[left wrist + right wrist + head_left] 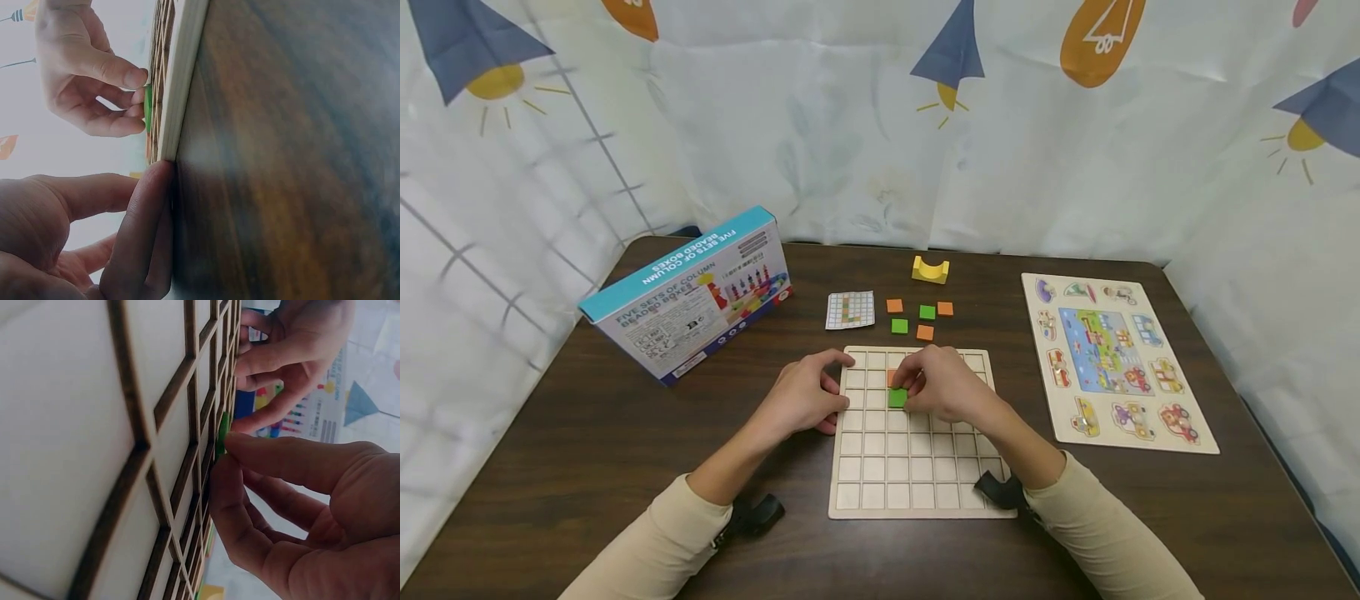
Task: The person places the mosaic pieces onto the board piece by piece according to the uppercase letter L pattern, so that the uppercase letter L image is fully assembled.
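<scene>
My right hand (943, 385) pinches a green square tile (897, 398) between thumb and fingertips, low over the wooden grid board (850, 497). In the right wrist view the green tile (222, 432) stands edge-on at the fingertips, close to the grid. Just beyond it, an orange tile (891, 377) sits on the board, partly hidden by the fingers. My left hand (805, 392) rests its fingertips and thumb along the board's left edge near the far corner. From the left wrist view, one of its fingers (140, 219) presses the side of the board.
Past the board lie loose orange tiles (894, 306) and green tiles (899, 327), a patterned card (850, 310) and a yellow arched block (930, 270). A cardboard box (700, 304) stands at the left; a picture puzzle board (1045, 333) lies at the right.
</scene>
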Demonstrator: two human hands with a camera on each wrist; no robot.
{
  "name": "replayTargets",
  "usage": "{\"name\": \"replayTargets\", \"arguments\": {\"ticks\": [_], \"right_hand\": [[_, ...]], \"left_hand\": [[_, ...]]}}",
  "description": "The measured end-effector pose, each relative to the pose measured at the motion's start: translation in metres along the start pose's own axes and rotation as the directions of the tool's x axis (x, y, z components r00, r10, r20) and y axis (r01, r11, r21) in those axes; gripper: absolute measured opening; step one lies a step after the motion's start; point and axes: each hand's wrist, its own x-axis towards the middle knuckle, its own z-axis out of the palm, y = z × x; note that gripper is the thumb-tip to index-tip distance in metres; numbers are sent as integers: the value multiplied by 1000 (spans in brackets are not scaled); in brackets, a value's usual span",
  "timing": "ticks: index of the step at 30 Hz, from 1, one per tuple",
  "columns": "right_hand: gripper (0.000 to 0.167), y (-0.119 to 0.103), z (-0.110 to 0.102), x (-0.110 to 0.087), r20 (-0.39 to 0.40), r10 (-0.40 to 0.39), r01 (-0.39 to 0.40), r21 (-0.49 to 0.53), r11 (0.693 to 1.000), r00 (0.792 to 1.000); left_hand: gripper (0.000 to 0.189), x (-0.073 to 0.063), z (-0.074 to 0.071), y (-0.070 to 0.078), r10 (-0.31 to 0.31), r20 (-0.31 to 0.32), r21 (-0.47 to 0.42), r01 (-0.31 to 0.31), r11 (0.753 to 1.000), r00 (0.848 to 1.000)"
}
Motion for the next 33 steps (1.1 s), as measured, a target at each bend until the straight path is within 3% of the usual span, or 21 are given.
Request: {"name": "replayTargets", "arguments": {"ticks": [21, 33], "right_hand": [[21, -1, -2, -1, -7, -10, 10, 1, 1000, 1000], [20, 6, -25, -3, -56, -5, 3, -28, 1000, 998]], "left_hand": [[58, 1, -1, 1, -11, 9, 7, 11, 1000, 1000], [57, 1, -1, 0, -13, 0, 3, 13, 1000, 1000]]}}
